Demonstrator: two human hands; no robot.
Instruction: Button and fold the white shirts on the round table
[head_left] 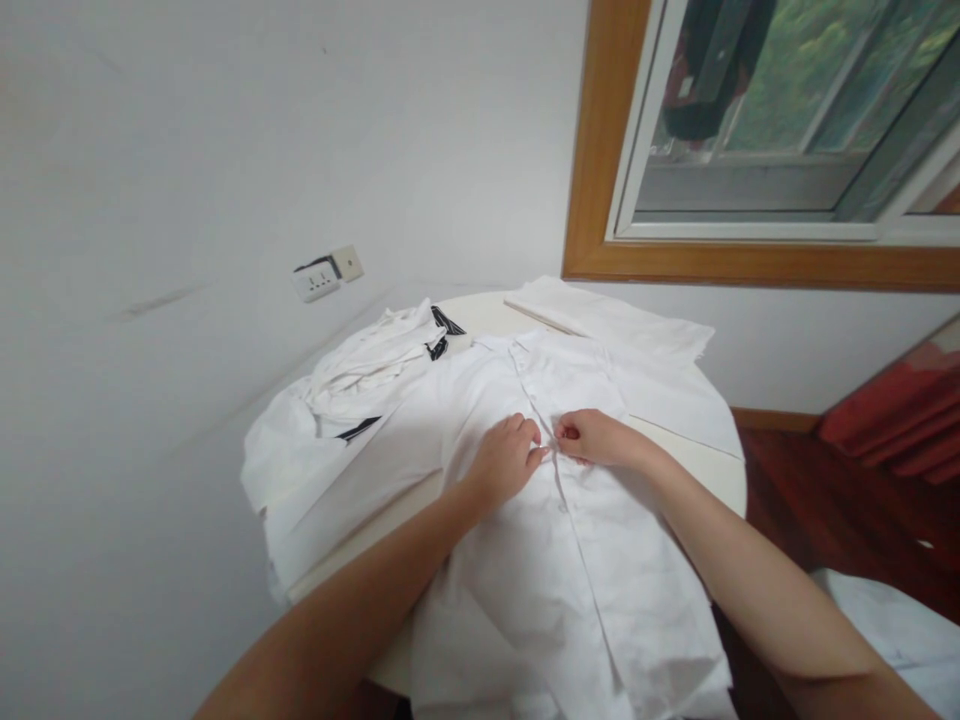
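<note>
left hand (510, 458) and right hand (596, 437) pinching white shirt (502, 590) at mid-front, hem overhanging table (716, 474), bare strip at right

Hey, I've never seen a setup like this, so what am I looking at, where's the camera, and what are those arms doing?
There's no machine here: these are a person's bare arms. The single picture comes from a camera worn on their head, looking forward and down. A white shirt lies spread over a pale table with a rounded edge, beside a crumpled pile of white cloth. The left hand and right hand meet at the shirt's front opening, fingertips pinching the fabric.
</note>
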